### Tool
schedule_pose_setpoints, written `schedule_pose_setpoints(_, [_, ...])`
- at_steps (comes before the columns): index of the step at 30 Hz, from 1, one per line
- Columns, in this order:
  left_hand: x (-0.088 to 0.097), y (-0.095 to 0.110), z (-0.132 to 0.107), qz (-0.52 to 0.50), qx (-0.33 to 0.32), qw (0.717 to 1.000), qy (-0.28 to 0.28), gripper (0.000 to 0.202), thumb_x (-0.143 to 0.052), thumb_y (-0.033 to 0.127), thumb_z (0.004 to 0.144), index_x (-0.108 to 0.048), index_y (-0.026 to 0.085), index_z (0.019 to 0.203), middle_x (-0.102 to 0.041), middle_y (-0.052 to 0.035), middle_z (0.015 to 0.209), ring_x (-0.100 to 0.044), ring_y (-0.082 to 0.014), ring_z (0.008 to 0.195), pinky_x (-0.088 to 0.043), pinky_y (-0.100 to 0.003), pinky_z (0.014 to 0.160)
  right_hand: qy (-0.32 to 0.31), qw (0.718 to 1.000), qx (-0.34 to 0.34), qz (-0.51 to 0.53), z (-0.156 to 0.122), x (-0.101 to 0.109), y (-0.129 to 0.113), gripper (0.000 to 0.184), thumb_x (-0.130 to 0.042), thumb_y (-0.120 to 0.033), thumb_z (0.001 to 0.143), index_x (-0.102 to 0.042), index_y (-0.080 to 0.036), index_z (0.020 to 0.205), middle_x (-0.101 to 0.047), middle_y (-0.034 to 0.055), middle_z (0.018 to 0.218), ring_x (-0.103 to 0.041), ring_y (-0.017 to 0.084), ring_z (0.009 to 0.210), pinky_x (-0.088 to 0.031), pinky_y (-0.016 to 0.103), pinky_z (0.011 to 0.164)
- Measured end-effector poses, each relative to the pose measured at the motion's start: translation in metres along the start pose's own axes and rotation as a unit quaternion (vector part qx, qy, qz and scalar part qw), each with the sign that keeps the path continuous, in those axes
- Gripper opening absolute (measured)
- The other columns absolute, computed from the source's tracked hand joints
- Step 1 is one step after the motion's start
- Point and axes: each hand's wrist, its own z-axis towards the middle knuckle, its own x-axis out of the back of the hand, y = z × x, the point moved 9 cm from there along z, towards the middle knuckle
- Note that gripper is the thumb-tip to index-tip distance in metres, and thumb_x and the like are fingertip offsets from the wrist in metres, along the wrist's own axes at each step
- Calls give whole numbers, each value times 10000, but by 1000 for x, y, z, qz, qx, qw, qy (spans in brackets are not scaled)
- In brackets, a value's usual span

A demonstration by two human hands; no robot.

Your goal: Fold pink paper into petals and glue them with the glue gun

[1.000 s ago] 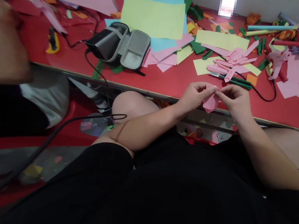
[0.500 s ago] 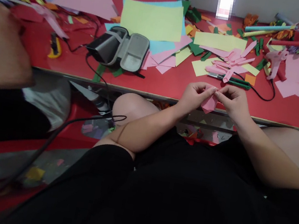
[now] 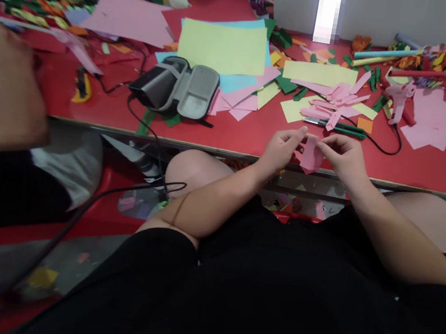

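Note:
My left hand and my right hand pinch a small folded piece of pink paper between them, just above the front edge of the red table. The left fingers grip its left side and the right fingers its upper right corner. Behind my hands, a heap of folded pink paper strips lies on yellow sheets, with a green-handled tool beside it.
An open grey case with a black cable lies left of centre. Large yellow, pink and blue sheets cover the back. Paper flowers and rolled tubes sit far right. Another person's hand and arm are at the left.
My hands have parted slightly on the pink piece, showing more of it. The view has tilted up a little. The other person's hand at the left has shifted.

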Motion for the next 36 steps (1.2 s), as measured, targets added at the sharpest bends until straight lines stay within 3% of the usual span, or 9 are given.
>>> schedule_pose_setpoints(6, [-5,-9,-4,-72,100,991,-51,680,-1083,838,793,-911,224,1032,-850,-30,906,-785,-143,775,-616,-243,665,13,999,5,-40,-5,3,-2,398,-959,-635,850,-887,-247,899,-869,72,862,-702,220,741,-540,385,679])
schedule_pose_setpoints(9, [-8,-6,-5,-66,112,988,-79,658,-1120,772,777,-919,219,1069,-879,-33,979,-806,-137,847,-627,-223,710,19,998,9,-66,-6,5,-3,377,-942,-618,861,-891,-245,888,-861,67,838,-662,197,669,-501,379,649])
schedule_pose_setpoints(14, [-7,1,-1,-22,71,993,-95,556,-1138,664,810,-926,206,1043,-909,-64,992,-807,-147,824,-638,-259,736,5,999,2,-45,-6,5,-4,415,-997,-661,820,-910,-257,870,-864,68,818,-701,217,694,-549,379,653])
schedule_pose_setpoints(17, [-6,5,0,-6,37,996,-84,559,-1151,641,788,-914,184,1004,-922,-101,989,-842,-183,860,-661,-293,774,-22,999,-23,15,-5,1,-1,420,-1045,-672,792,-941,-275,878,-903,74,883,-781,251,811,-648,404,756])
schedule_pose_setpoints(21, [-2,10,-2,41,8,998,-48,546,-1138,638,796,-916,177,988,-913,-113,939,-827,-188,812,-618,-273,687,-54,994,-61,72,-5,-4,3,415,-1094,-663,777,-971,-286,900,-925,65,931,-816,251,869,-704,427,874])
schedule_pose_setpoints(29, [-1,19,-2,70,-17,997,-33,551,-1152,653,725,-902,196,904,-891,-87,873,-760,-160,744,-569,-260,666,-54,993,-57,84,-4,-4,-2,434,-1126,-647,731,-935,-277,853,-889,54,858,-802,243,833,-710,420,853])
schedule_pose_setpoints(36, [-4,15,-3,72,-28,996,-40,622,-1132,719,742,-850,196,927,-885,-82,891,-781,-163,776,-600,-269,699,-48,996,-53,58,-4,-3,1,415,-1103,-633,736,-926,-282,870,-900,58,894,-799,254,862,-650,405,799])
